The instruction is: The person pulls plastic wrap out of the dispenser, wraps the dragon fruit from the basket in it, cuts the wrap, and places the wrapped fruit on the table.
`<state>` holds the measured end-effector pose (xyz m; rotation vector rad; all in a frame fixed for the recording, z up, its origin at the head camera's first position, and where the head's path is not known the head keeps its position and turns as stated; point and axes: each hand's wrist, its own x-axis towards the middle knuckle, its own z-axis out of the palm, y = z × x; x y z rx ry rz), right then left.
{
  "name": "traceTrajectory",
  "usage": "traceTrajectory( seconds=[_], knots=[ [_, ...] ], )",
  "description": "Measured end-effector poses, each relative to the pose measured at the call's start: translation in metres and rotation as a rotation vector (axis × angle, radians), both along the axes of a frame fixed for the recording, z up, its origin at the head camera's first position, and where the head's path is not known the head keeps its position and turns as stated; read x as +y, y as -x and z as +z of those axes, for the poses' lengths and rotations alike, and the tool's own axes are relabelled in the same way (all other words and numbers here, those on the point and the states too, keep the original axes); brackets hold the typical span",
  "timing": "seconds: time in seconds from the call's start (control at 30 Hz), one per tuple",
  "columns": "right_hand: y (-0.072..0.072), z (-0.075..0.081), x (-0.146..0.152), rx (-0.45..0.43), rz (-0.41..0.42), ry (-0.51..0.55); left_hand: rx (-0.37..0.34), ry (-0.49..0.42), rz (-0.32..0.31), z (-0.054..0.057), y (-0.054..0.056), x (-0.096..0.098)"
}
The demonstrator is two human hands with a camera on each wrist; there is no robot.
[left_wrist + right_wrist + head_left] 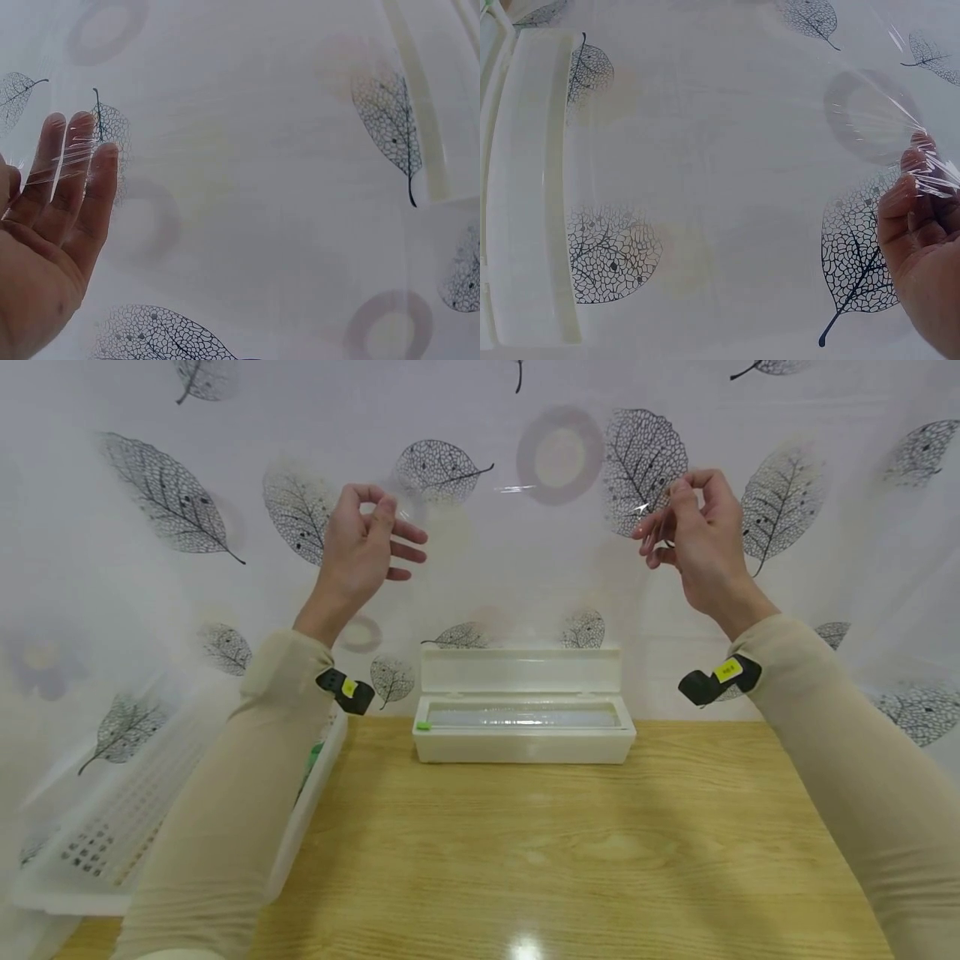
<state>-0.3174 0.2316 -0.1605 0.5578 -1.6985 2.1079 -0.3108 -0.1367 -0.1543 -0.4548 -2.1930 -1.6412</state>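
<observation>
Beige sleeves (210,810) reach forward from the bottom corners, nearest the viewer, each with a black wrist mount bearing a yellow label. Beyond them, two bare hands are raised well apart at about the same height. The left hand (358,547) pinches between thumb and index finger, its other fingers spread out straight; the right hand (705,543) pinches likewise, its other fingers loosely bent. Between them stretches clear plastic film (516,489), visible mainly as glints, and gathered into bright creases across the right fingertips. Its lower edge cannot be made out.

Below and between the hands, a white film dispenser box (525,750) sits on the wood-grain worktop (570,860), lid raised, with a shiny film roll (525,718) inside and a green tab (423,726) at the left-hand end. Below the left hand, partly behind its sleeve, is a white perforated basket (298,827). Behind everything hangs a leaf-printed sheet (45,485).

Likely trouble: film this thin could fold and stick to itself if the hands drift together, sag if one pinch slips, or tear at the bunched creases if pulled too hard.
</observation>
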Motion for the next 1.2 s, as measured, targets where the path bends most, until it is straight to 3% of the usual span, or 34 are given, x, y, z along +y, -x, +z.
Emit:
traceTrajectory(
  seconds=[0.67,1.2],
  knots=[
    [-0.007,0.002,0.002,0.026,0.013,0.017,0.004,-0.011,0.003,0.004,-0.01,0.001],
    [-0.032,-0.008,0.01,0.028,0.069,-0.024,0.053,-0.003,-0.032,-0.014,-0.039,0.0]
  ],
)
